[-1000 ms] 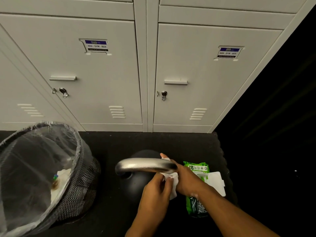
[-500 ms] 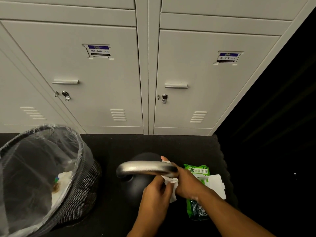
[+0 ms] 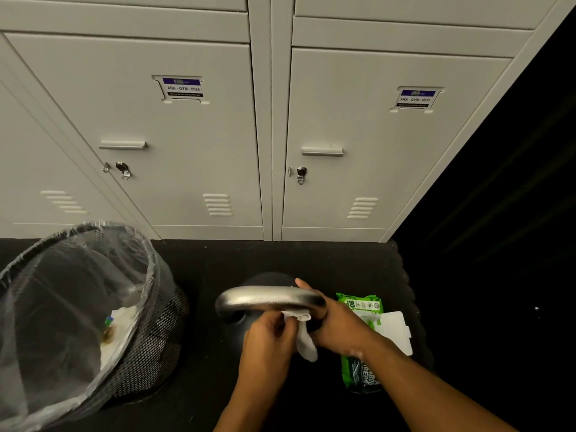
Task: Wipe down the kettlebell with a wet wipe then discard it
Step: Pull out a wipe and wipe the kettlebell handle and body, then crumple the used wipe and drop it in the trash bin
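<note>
A black kettlebell with a silver handle stands on the dark floor mat in front of me. My right hand is wrapped around the handle's right end. A white wet wipe hangs below the handle between both hands. My left hand pinches the wipe's upper end just under the handle. Most of the kettlebell's body is hidden behind my hands.
A black mesh bin with a clear plastic liner stands at the left, with some white waste inside. A green wet-wipe pack with its white lid open lies right of the kettlebell. Grey lockers rise behind the mat.
The wipe has slid lower and now hangs longer beneath the handle. My left hand has shifted slightly left along it; my right hand stays on the handle's end.
</note>
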A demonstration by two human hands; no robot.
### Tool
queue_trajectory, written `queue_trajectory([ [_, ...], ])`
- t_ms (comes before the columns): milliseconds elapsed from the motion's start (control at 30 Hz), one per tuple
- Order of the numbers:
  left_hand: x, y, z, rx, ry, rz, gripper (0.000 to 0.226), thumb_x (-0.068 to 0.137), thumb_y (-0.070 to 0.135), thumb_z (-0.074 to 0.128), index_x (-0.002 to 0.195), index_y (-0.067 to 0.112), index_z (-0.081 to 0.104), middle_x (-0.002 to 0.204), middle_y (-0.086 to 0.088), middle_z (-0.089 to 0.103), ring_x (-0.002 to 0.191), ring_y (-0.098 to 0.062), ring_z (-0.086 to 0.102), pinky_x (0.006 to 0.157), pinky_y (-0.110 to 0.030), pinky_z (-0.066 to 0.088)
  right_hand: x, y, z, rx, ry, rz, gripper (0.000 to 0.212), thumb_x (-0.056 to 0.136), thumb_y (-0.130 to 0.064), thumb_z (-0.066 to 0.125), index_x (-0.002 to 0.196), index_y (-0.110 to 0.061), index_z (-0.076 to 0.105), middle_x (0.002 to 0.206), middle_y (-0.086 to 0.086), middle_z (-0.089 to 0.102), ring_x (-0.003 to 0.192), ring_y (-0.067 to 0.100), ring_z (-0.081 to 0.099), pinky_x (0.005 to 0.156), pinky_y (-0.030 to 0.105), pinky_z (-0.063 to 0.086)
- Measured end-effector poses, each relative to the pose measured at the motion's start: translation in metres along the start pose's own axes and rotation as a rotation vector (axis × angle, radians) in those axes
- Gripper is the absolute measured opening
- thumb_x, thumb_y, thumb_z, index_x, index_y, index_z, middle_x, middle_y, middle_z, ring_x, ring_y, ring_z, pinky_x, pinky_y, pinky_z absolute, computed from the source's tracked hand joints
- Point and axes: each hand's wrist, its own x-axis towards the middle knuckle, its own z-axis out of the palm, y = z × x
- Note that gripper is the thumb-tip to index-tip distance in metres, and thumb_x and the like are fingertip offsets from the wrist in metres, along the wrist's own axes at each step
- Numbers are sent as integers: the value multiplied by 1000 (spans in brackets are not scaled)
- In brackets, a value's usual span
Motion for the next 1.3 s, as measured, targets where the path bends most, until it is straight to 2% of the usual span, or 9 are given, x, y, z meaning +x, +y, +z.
queue_trajectory([
  [167, -8, -1, -3, 36, -71, 17, 8, 97, 29, 62, 99, 26, 70, 87, 7, 75, 81, 0, 70, 80, -24, 57, -7, -5, -1, -22, -2, 39, 115, 72, -29, 92, 161, -52, 24, 149, -16, 59, 135, 5, 56, 115, 29, 46],
  [300, -19, 4, -7, 38, -105, 65, 19, 96, 25, 65, 113, 31, 69, 90, 16, 77, 90, 7, 69, 76, -7, 51, -18, -20, -10, -117, -43, 112, 117, 74, -35, 92, 165, -42, 19, 152, -9, 58, 141, 15, 53, 120, 37, 43],
  [433, -24, 18, -23, 118, -152, 41, 19, 97, 29, 60, 114, 33, 69, 89, 11, 77, 86, 4, 71, 81, -20, 57, -37, -52, -33, -322, -37, 134, 93, 84, -30, 86, 161, -30, 34, 153, 2, 56, 140, 24, 52, 118, 40, 43],
  [600, -40, 60, -51, 130, -170, 98, 18, 96, 34, 61, 110, 26, 70, 95, 1, 78, 90, -8, 74, 87, -40, 61, -61, -97, -62, -358, 100, 75, 58, 95, -17, 72, 148, -31, 54, 141, 0, 61, 117, 13, 63, 107, 34, 53],
  [667, -48, 87, -63, 102, -163, 163, 22, 99, 29, 60, 118, 23, 68, 100, 0, 77, 92, -10, 74, 84, -35, 62, -73, -122, -76, -305, 144, -1, 50, 97, -13, 66, 142, -34, 60, 136, -2, 64, 107, 8, 64, 104, 33, 55],
  [767, -60, 130, -81, 97, -142, 262, 21, 100, 20, 58, 117, 16, 69, 98, 0, 76, 89, -11, 73, 71, -21, 60, -98, -168, -94, -240, 174, -130, 46, 101, -13, 61, 142, -35, 61, 138, -9, 65, 116, 9, 63, 103, 29, 52],
  [933, -88, 185, -103, 88, -140, 382, 25, 103, 12, 49, 115, 21, 68, 102, 2, 74, 88, -6, 73, 69, -16, 58, -137, -230, -114, -160, 173, -300, 51, 102, -8, 60, 143, -37, 60, 132, -15, 62, 105, 2, 64, 82, 16, 53],
  [1133, -123, 223, -120, 9, -113, 532, 25, 100, 10, 56, 111, 24, 73, 98, 8, 78, 92, -9, 75, 71, -23, 60, -180, -266, -125, -10, 175, -426, 43, 102, -11, 66, 141, -29, 64, 130, -3, 68, 106, 16, 73, 86, 35, 66],
  [1300, -155, 264, -138, -49, -115, 642, 21, 97, 9, 63, 116, 13, 71, 106, -6, 77, 95, -20, 75, 74, -28, 61, -223, -303, -143, 2, 294, -503, 18, 99, -21, 73, 117, -25, 75, 101, 0, 76, 80, 13, 75, 73, 27, 64],
])
